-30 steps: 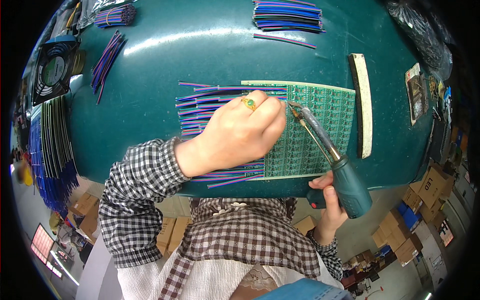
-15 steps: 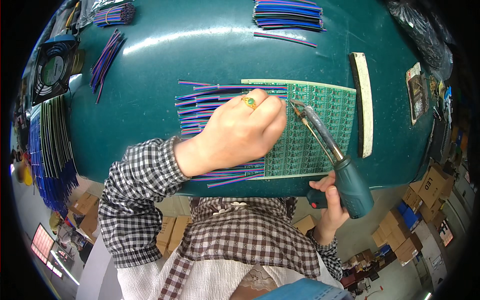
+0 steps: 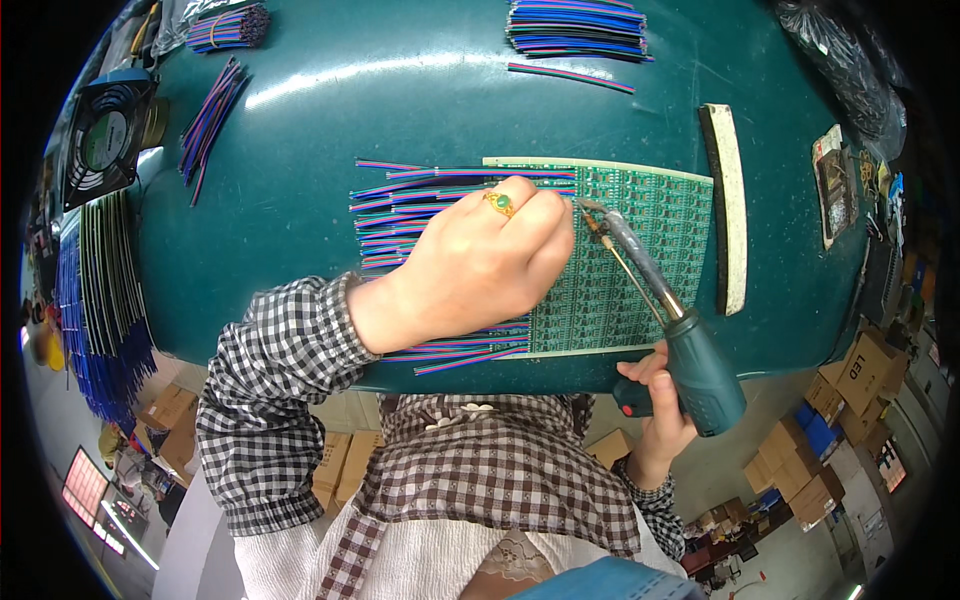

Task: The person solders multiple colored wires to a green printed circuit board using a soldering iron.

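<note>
My left hand (image 3: 490,250), with a green-stoned ring, is closed in a pinch over the wires at the green circuit board panel (image 3: 640,270). Its fingertips are mostly hidden; a multicoloured ribbon wire (image 3: 545,176) lies past its knuckles onto the board. My right hand (image 3: 662,420) grips the handle of a dark green soldering gun (image 3: 706,375) beyond the panel's near right corner. The gun's long metal barrel slants up and left, with a thin feed tube beside it. Its tip is at the board, close to my left fingers. Several ribbon wires (image 3: 385,235) stick out from the panel's left side.
Wire bundles (image 3: 577,30) lie at the back of the green table, with one loose wire before them. A pale bar (image 3: 728,210) lies right of the panel. At the left stand a fan (image 3: 103,140) and wires hanging over the edge (image 3: 105,300). Plastic bags (image 3: 845,75) are back right.
The soldering gun has shifted very slightly, its tip moving a little left. My left hand and the panel look almost unmoved.
</note>
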A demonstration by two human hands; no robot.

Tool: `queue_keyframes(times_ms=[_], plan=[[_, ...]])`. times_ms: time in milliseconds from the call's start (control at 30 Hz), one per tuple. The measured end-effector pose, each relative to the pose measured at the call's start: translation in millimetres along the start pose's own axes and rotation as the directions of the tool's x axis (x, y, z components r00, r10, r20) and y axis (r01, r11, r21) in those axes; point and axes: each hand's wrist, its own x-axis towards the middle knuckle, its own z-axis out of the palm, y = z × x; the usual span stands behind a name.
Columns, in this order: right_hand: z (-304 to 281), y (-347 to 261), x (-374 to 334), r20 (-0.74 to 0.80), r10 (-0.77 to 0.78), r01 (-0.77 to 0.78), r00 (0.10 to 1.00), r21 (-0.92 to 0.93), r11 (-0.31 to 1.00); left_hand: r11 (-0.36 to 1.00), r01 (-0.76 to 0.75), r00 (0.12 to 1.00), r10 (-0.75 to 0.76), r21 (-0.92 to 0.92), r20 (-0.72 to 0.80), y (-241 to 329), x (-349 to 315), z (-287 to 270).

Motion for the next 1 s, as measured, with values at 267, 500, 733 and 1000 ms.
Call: queue_keyframes(times_ms=[267, 500, 733, 1000], plan=[[-6.1, 3.9, 0.4, 0.015, -0.075, 0.074, 0.997, 0.025, 0.997, 1.0, -0.004, 1.0, 0.004, 0.003, -0.003, 0.1, 0.3, -1.0], [1.1, -6.3, 3.8, 0.0, -0.092, 0.091, 0.996, 0.064, 0.994, 1.0, 0.007, 1.0, -0.007, 0.004, 0.007, 0.2, 0.0, -0.5], [-2.0, -5.4, 4.4, 0.036, -0.075, 0.073, 0.997, 0.066, 0.995, 1.0, -0.001, 1.0, 0.001, -0.002, -0.012, -0.8, 1.4, 0.6], [-8.5, 6.3, 2.1, 0.064, -0.097, 0.093, 0.993, 0.054, 0.994, 0.995, 0.027, 0.999, -0.025, -0.092, 0.027, -4.9, 3.8, -3.6]])
